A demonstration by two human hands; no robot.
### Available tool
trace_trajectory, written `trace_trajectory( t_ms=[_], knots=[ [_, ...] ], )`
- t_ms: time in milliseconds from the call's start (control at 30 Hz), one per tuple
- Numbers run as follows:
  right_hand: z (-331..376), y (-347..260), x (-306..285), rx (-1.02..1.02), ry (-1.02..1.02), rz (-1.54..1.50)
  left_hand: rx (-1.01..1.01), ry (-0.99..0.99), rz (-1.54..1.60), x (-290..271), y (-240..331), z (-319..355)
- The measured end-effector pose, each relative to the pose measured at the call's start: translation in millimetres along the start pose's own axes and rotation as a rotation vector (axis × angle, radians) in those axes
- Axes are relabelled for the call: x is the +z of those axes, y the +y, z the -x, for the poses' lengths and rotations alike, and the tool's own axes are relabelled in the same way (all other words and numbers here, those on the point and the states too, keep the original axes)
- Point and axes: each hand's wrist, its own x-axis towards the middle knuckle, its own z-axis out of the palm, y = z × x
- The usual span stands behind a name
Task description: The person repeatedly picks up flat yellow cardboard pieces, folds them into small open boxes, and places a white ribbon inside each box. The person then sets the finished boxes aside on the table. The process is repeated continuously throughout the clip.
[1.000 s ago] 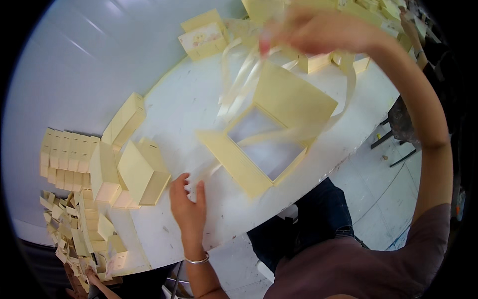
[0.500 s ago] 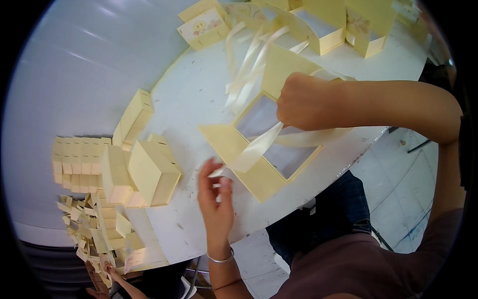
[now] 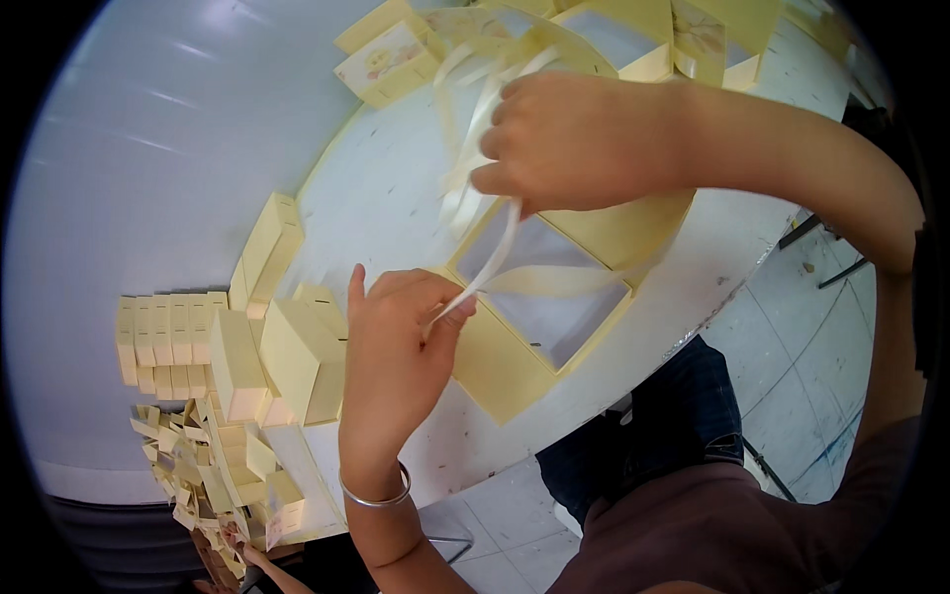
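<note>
An open pale yellow box (image 3: 505, 371) with flaps folded out and a whitish inside lies on the table under my hands. A cream ribbon (image 3: 569, 281) crosses its opening. My left hand (image 3: 391, 346) is closed, pinching the ribbon between thumb and fingers beside the near left flap. Above the far side of the box, my right hand (image 3: 579, 144) is closed on the upper part of the ribbon, which runs slanting between both hands. My right hand and forearm hide part of the box's far flap. More loose ribbons (image 3: 457, 203) lie just beyond, partly behind my right hand.
Several open yellow boxes (image 3: 648, 65) stand along the far side of the white table (image 3: 371, 198). Closed boxes (image 3: 302, 361) are stacked at the left, near rows of smaller ones (image 3: 163, 332). Another person's hand (image 3: 255, 556) is among box pieces at lower left.
My left hand has moved up and left and now pinches the ribbon. My right hand has moved up and left, away from the box's middle, drawing the ribbon with it.
</note>
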Motion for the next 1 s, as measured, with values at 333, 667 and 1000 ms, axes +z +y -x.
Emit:
trace_trajectory(
  t_ms=[333,667,1000],
  knots=[
    [-7.7,-37.9,-25.0,0.129,-0.189,-0.869,-0.130,-0.157,0.487,0.1,3.4,-9.1],
    [27.8,28.5,-121.6,0.209,-0.153,-1.547,-0.155,0.419,0.713,38.0,-31.7,70.5],
    [-57.1,68.0,-90.1,0.420,0.767,-1.226,-0.290,0.098,0.857,51.1,-25.5,68.5]
  ],
)
